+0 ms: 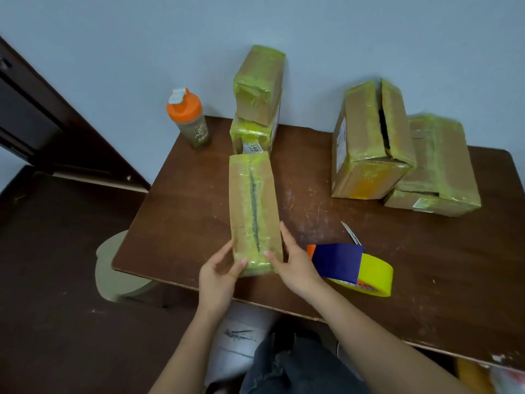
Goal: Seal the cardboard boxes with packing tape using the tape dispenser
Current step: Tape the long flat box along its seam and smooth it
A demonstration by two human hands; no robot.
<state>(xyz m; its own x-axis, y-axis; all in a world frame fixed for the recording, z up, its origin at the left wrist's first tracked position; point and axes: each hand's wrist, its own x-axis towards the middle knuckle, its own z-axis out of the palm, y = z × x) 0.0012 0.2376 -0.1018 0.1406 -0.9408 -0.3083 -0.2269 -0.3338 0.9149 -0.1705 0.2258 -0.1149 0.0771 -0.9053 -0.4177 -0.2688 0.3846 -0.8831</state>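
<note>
Your left hand and right hand grip the near end of one long, yellow-taped cardboard box, which lies at the front edge of the scuffed brown wooden table. One blue dispenser with a yellow tape roll sits just right (a small blade behind it). Five more taped boxes stand behind: two stacked, three grouped right, with bare tabletop between.

Brown boxes wear yellow-green tape; the tape dispenser is blue, orange and yellow.
</note>
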